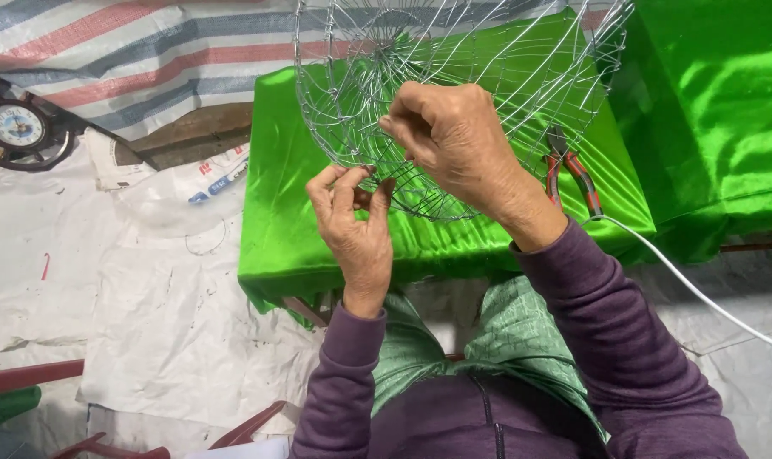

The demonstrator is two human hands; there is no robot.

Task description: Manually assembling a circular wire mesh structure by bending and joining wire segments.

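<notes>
At the centre of the frame, the left hand (352, 212) pinches the lower rim of a wire frame (454, 76), steadying it over the green cloth (292, 212). The right hand (450, 136) closes its fingers on the wires above. Red-handled pliers (573, 174) lie just right.

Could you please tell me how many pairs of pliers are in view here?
1. A pair of red-handled metal pliers lies on the shiny green cloth, right of the right hand, partly behind the round wire frame. Others may be hidden.
</notes>
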